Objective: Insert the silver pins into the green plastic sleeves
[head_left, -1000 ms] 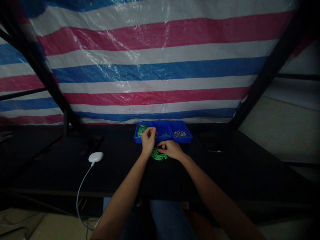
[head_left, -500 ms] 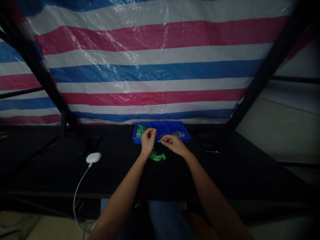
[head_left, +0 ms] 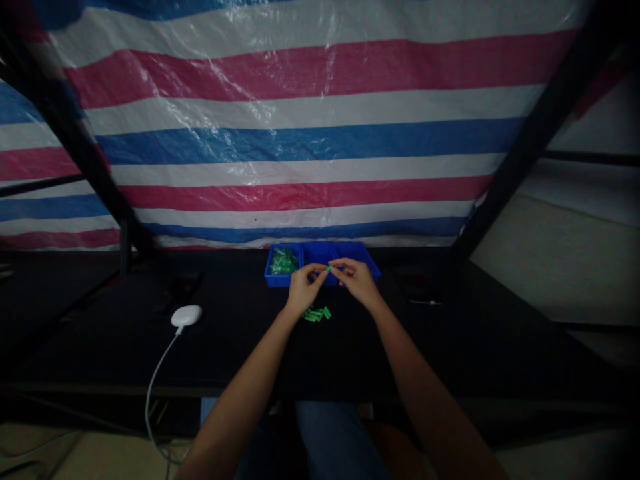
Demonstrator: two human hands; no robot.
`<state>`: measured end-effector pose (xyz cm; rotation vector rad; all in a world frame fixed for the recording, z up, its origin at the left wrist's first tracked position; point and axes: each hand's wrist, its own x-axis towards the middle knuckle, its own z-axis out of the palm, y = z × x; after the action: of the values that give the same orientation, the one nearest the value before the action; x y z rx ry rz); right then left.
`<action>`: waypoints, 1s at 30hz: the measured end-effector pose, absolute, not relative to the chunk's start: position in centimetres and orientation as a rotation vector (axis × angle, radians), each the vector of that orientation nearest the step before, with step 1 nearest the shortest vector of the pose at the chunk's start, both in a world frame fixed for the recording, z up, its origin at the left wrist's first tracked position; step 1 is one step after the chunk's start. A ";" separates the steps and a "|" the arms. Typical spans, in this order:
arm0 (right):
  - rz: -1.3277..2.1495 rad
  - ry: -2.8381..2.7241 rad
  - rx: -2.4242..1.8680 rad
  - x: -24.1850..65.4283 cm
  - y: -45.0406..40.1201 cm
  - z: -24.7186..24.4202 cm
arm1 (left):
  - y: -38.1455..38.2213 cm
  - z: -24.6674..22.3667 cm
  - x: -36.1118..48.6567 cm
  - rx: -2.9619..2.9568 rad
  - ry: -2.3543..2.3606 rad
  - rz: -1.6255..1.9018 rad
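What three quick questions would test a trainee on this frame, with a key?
1. Which compartment of the blue plastic divided tray holds the heap of green pieces: A left, B middle, or C right?
2. True or false: the white rounded device with its white cable sits inside the tray.
3. Which is nearer that device, the left hand or the right hand?

Key: 1 A; 2 false, it lies on the black tabletop; 3 left hand.

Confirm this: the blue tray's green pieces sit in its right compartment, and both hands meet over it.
Wrong compartment: the head view shows the green pieces in the left compartment of the blue tray, not the right. The left hand and right hand do meet over the tray.
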<state>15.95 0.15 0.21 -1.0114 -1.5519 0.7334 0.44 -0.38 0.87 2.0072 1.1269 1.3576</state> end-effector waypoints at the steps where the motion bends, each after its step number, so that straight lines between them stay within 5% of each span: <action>1: 0.750 -1.529 -1.001 15.9 0.2 0.2 | -0.3 0.8 0.5 1.985 1.115 1.360; 30: 0.758 -1.503 -0.948 15.3 0.2 -0.2 | 0.1 0.4 0.4 1.960 1.132 1.422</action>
<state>15.25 0.23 -0.18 -0.9479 -1.5026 0.7579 0.43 0.11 0.36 1.9603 1.1315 1.4217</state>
